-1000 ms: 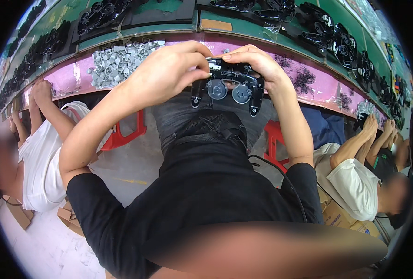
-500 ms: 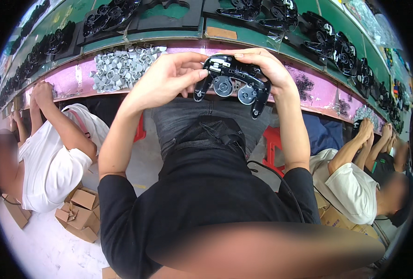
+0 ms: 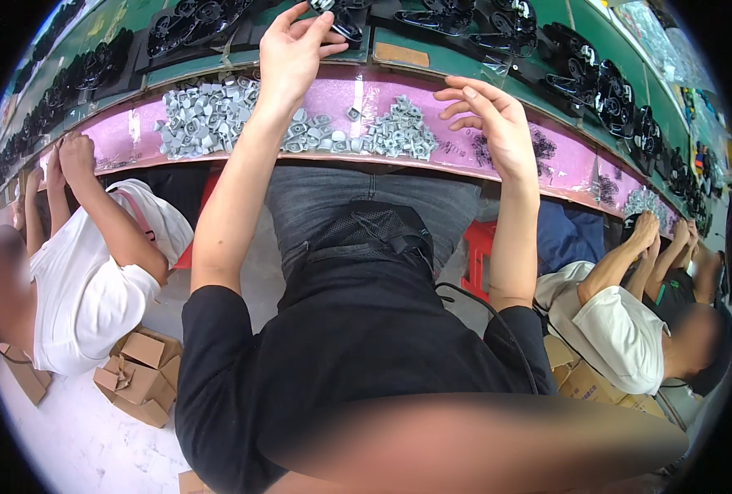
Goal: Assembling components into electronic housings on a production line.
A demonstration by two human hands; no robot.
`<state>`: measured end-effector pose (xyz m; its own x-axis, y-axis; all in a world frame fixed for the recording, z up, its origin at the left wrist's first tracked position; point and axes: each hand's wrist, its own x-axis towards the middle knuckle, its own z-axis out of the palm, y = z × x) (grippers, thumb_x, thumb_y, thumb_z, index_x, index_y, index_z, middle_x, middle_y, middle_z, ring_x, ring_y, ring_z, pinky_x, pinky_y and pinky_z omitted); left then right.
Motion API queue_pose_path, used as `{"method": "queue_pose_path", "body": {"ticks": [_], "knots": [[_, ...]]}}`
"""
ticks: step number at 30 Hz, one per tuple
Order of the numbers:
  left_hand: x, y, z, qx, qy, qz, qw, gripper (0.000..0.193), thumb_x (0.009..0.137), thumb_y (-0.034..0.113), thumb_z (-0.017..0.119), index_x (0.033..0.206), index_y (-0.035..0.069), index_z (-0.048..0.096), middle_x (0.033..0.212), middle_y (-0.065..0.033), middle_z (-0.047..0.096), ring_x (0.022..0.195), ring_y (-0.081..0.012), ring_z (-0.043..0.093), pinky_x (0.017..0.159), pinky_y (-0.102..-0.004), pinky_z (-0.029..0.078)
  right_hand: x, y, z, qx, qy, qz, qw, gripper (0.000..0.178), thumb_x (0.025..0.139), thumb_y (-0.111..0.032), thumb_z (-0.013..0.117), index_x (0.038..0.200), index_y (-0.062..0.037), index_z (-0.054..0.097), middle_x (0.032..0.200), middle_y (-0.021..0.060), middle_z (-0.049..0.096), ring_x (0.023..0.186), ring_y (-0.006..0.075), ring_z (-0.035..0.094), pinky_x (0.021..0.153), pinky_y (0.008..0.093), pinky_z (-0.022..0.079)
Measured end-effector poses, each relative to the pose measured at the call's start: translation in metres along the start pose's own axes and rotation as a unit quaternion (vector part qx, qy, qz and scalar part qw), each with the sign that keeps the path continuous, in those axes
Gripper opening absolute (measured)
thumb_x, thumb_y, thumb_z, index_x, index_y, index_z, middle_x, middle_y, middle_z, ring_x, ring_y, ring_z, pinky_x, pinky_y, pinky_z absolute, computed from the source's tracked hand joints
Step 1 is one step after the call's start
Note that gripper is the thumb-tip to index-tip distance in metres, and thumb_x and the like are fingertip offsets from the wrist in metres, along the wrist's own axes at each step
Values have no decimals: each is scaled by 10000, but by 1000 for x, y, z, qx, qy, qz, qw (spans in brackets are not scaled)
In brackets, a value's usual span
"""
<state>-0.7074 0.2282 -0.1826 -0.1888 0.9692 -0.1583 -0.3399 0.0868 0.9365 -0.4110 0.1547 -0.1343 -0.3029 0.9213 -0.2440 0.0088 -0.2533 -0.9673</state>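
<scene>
from my distant station i look past the person's dark jeans [image 3: 325,193] to the pink ledge [image 3: 333,89], where grey plastic pieces [image 3: 205,119] lie heaped and the right hand [image 3: 499,123] hangs over the surface, empty, its fingers parted and loosely curled. farther off, at the upper edge of my view, the left hand [image 3: 296,53] meets a black controller shell [image 3: 346,23] at the green bench [image 3: 460,62], thumb on it, other fingers fanned, though whether they pinch i cannot tell. i judge this a setting-down or picking-up, a move calling for steady fingers beside neighbouring shells [image 3: 433,18].
</scene>
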Motion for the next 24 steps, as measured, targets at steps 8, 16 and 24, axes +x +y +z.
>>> {"method": "queue_pose_path", "body": {"ticks": [8,16,24], "knots": [[-56,18,-39,235,-78,52,968,316,997,98,683,1271,-59,658,1133,-156,752,906,-195,735,785,-337,622,-17,40,-8,-92,100,3,991,261,1037,-112,646,1233,48,708,1058,106,783,807,87,658,695,249,536],[-70,-14,-46,574,-260,208,748,276,837,110,753,1107,57,770,1061,-124,732,1102,-337,668,942,-454,547,-30,31,2,-542,149,-47,826,144,898,-67,701,1016,-24,771,969,133,751,842,267,716,769,363,568],[-48,-37,-37,596,-294,200,720,265,883,182,770,1118,61,762,1109,-123,724,1066,-349,679,921,-457,547,-34,67,3,-664,49,-38,745,162,832,-12,656,963,-33,748,1005,152,693,974,367,709,835,477,588]]}}
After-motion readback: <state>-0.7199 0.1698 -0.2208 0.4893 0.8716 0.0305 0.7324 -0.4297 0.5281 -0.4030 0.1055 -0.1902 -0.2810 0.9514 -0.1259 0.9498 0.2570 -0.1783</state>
